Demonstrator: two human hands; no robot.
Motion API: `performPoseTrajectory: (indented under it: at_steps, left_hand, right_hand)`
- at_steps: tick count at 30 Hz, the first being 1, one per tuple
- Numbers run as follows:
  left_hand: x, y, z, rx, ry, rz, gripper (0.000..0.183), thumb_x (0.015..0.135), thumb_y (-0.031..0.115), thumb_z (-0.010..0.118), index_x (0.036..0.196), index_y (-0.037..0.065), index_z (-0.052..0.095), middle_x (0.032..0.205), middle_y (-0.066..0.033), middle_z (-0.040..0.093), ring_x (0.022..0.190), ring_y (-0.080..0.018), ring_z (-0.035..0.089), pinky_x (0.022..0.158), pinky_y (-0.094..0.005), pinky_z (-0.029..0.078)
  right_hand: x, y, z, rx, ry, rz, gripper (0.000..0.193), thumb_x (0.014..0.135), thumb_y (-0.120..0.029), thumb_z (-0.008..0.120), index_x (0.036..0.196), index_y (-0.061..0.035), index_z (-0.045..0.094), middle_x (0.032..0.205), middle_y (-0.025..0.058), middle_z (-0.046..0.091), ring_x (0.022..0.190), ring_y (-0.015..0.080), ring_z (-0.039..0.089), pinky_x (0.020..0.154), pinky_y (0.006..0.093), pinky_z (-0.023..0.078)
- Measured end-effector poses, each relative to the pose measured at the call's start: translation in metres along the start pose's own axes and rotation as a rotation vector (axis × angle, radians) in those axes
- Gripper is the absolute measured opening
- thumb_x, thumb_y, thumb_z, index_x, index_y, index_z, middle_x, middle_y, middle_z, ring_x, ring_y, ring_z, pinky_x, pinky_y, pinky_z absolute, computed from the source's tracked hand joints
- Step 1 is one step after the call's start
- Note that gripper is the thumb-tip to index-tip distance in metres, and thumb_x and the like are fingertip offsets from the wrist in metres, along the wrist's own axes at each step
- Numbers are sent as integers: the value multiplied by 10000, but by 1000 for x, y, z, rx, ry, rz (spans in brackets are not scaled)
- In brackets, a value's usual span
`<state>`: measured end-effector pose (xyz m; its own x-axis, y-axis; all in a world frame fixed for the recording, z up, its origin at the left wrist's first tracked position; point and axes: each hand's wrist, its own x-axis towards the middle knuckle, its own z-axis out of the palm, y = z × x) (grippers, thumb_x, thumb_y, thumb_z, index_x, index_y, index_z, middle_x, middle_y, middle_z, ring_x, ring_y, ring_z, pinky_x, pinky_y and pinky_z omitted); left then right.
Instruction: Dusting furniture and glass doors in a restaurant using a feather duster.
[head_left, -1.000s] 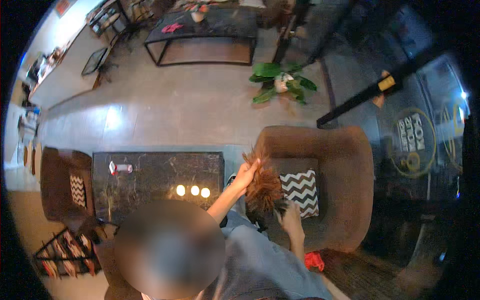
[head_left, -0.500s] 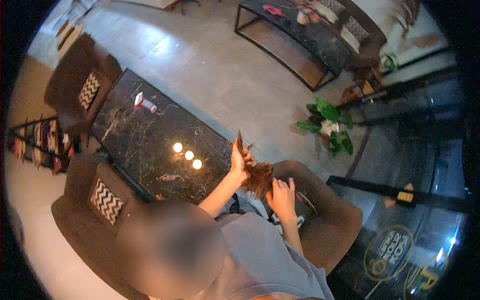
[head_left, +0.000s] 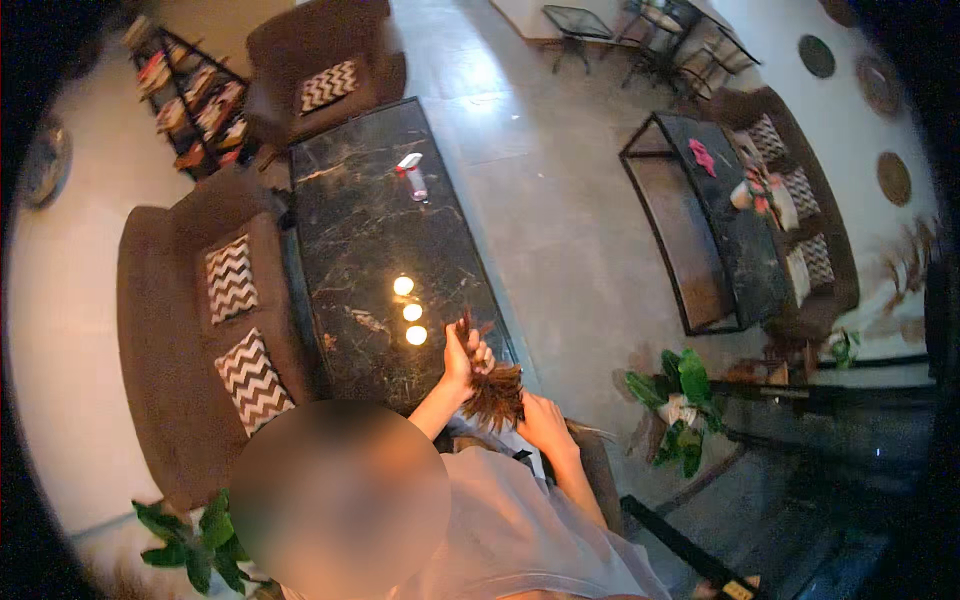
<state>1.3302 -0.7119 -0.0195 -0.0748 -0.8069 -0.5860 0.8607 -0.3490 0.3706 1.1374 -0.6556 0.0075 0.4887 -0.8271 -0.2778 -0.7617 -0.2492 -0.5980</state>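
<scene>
A brown feather duster (head_left: 493, 397) is between my hands, above the near end of the black marble-patterned table (head_left: 350, 240). My left hand (head_left: 466, 357) is closed around a tuft of its feathers, with dark tips poking out above the fist. Beside the lower edge of the feathers, my right hand (head_left: 545, 420) is closed on the duster, its fingertips partly hidden. What looks like a thin pale stick shows past the right wrist. Three glowing round spots, apparently lamp reflections, lie on the tabletop left of my left hand.
On the far part of the table stands a spray bottle (head_left: 411, 178) with a red and white head. A brown sofa (head_left: 165, 330) with zigzag cushions runs along the left. Past the floor strip is another dark table (head_left: 745, 245). A leafy plant (head_left: 690, 385) stands right.
The view has swung to the right, so the table looks more upright. My right hand's raised fingers have folded in against the duster. My left hand keeps its hold on the feathers.
</scene>
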Motion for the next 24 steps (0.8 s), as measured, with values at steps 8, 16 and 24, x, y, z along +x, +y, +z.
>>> performPoseTrajectory:
  at_steps: [8,16,24]
  left_hand:
    - [-33,1,-9,-247,32,368,579,884,656,243,543,189,261,414,28,165,341,-136,160,344,-280,181]
    - [-54,10,-26,-712,325,413,565,912,604,215,556,168,265,451,25,144,395,-153,134,395,-313,145]
    - [-59,2,-113,-771,-122,635,648,866,691,169,520,161,306,437,-5,227,374,-192,234,372,-344,242]
  right_hand:
    - [27,-1,-35,57,-106,-338,171,729,-21,515,899,-2,530,864,231,593,853,433,551,698,512,440]
    - [41,-15,-30,87,-522,-331,265,800,-74,549,1062,-55,584,839,242,595,785,422,546,721,471,454]
    - [61,-43,-18,-343,-493,-399,270,790,-274,591,992,-100,634,807,203,634,752,385,613,661,492,485]
